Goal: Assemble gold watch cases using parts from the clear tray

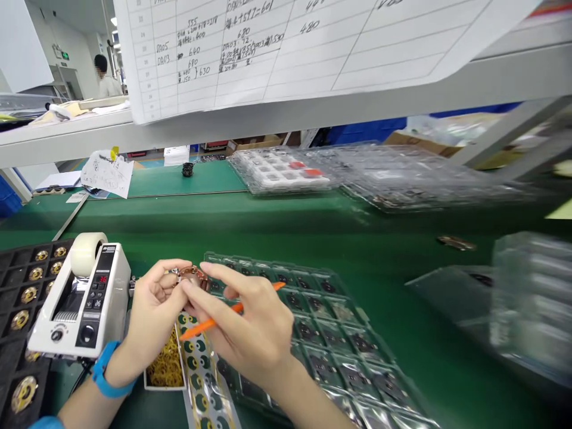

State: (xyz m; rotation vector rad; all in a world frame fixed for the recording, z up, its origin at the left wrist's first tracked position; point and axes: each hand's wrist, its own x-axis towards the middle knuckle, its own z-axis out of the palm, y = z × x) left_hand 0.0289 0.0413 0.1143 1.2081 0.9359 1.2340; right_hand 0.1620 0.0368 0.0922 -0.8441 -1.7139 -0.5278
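Hands [154,304] [252,325] above green bench [357,238]; shelf [313,113], person [108,88] beyond.

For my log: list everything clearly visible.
Metal part: one, copper, centre
Stick: one, orange, centre
Tape dispenser: one, white, left
Ring tray: one, black, far left
Rings: several, gold, far left
Box: one, white, bottom
Pieces: many, yellow, in box
Sticker strip: one, multicoloured, bottom
Parts tray: one, clear, centre right
Stacked trays: several, clear, rear
Handwritten sheet: one, white, top
Shelf: one, grey, top
Bench: one, green, throughout
Person: one, pale top, background
Wristband: one, blue, lower left
Left hand: one, centre
Right hand: one, centre
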